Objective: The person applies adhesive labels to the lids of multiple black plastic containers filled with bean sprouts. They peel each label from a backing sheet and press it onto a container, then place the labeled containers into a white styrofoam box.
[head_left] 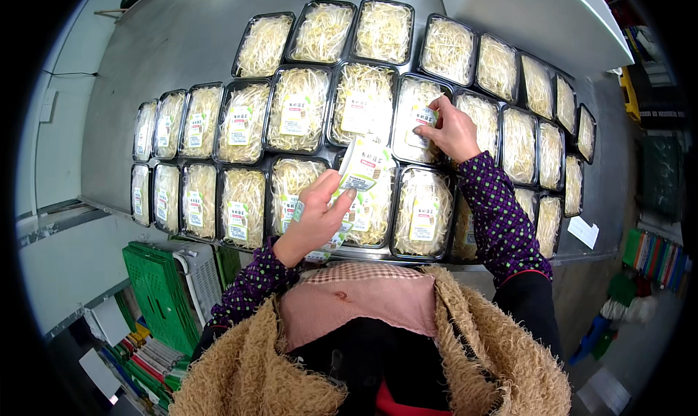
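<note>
Clock directions run from the middle of the view, twelve being the far side. Left hand, bare, one: close in toward eight o'clock, thumb and fingers clamped on a label strip, white and green, printed, its upper part extending toward one o'clock, more of it hanging below the palm. Right hand, bare, one: at two o'clock, thumb and forefinger at the edge of a single label; whether they pinch it or press it down, cannot tell. That label lies over the top of a sprout tray, black-rimmed, filled with pale bean sprouts, between one and two o'clock. Labelled trays, similar, in two rows side by side: mainly from nine to eleven o'clock, with another just past three. Plain-topped trays: a far row from eleven to one, others from one round to three. Steel table: beneath all trays. Paper slip, white: just past three, near the table's edge. Green crate: eight o'clock. Apron, pink, checked: six o'clock. Sleeves, purple, dotted: both forearms.
</note>
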The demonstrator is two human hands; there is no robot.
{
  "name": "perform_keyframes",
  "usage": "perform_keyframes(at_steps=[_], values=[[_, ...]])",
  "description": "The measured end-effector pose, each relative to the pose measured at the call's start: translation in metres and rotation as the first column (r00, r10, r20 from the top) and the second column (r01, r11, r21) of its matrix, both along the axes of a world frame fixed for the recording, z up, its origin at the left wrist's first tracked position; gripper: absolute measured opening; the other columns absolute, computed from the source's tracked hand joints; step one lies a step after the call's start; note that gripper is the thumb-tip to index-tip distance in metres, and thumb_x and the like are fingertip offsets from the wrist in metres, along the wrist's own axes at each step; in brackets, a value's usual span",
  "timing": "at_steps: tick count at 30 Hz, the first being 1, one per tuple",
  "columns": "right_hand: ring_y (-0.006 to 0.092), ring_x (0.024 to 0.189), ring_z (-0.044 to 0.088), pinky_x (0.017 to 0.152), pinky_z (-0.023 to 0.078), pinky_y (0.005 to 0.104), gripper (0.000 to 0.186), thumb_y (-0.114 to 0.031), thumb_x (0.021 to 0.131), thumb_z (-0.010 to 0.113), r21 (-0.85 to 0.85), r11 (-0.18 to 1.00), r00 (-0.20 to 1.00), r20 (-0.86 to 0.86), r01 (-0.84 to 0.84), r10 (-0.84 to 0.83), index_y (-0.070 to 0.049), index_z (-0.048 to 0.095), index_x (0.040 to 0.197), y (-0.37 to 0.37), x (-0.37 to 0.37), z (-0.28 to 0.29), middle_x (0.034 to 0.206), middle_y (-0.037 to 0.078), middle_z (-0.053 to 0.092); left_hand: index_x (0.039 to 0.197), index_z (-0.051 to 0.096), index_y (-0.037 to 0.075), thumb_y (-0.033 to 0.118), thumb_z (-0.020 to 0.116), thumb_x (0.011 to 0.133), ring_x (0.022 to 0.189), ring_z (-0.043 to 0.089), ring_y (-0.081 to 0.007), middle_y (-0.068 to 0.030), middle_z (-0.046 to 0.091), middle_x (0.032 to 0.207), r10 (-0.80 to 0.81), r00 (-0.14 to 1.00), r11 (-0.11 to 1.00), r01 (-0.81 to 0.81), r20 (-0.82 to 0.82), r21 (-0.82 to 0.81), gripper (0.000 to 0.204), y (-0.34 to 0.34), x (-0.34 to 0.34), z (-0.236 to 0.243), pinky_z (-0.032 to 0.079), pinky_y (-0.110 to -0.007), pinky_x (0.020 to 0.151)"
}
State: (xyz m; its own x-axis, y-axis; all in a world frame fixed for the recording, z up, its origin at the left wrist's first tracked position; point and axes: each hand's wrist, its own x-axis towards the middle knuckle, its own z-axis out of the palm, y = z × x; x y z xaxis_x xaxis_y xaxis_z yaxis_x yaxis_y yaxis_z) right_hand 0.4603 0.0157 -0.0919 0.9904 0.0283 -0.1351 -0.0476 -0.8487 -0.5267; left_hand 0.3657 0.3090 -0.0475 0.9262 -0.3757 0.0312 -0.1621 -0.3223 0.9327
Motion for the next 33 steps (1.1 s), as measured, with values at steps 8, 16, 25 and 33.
perform_keyframes(at_steps=[8,16,25,33], values=[[0.0122,0.083,0.06,0.073,0.051,0.0284,0.054,-0.03,0.077,0.081,0.669,0.734,0.946,-0.148,-0.119,0.289,-0.001,0.062,0.119,0.037,-0.014,0.044,0.098,0.007,0.066,0.107,0.059,-0.003,0.003,0.057,0.088,0.078,0.057,-0.0249,-0.0131,0.056,0.093,-0.03,0.999,0.999,0.031,-0.038,0.022,0.019,0.002,0.012,-0.002,0.045,-0.034,0.068],[0.0122,0.067,0.062,0.062,0.051,0.0274,0.018,-0.01,0.084,0.07,0.636,0.744,0.966,0.005,-0.203,0.259,0.0,0.07,0.1,0.078,-0.044,0.063,0.078,0.009,0.068,0.099,0.065,-0.004,0.009,0.068,0.082,0.079,0.061,-0.0273,-0.0145,0.064,0.097,0.039,0.973,0.997,-0.052,0.228,0.049,0.021,-0.013,0.036,0.004,0.049,-0.033,0.069],[0.0122,0.075,0.065,0.067,0.053,0.0248,0.016,-0.011,0.09,0.065,0.567,0.82,0.971,0.232,-0.084,-0.061,-0.001,0.062,0.102,-0.025,0.09,0.077,0.084,0.007,0.069,0.095,0.066,-0.002,0.017,0.065,0.089,0.061,0.054,-0.0154,-0.0091,0.059,0.07,0.123,0.976,0.989,-0.134,-0.18,-0.053,0.02,-0.017,0.025,-0.015,0.043,-0.033,0.057],[0.0349,0.093,0.066,0.079,0.052,0.0438,0.059,-0.036,0.067,0.084,-0.177,0.982,0.988,0.147,0.063,-0.037,-0.009,0.058,0.112,-0.066,0.154,-0.007,0.098,0.018,0.069,0.102,0.06,-0.003,0.007,0.059,0.091,0.071,0.053,-0.0188,-0.0113,0.054,0.083,0.139,0.99,0.986,-0.139,-0.009,-0.093,0.015,-0.017,0.047,0.005,0.042,-0.032,0.064]])
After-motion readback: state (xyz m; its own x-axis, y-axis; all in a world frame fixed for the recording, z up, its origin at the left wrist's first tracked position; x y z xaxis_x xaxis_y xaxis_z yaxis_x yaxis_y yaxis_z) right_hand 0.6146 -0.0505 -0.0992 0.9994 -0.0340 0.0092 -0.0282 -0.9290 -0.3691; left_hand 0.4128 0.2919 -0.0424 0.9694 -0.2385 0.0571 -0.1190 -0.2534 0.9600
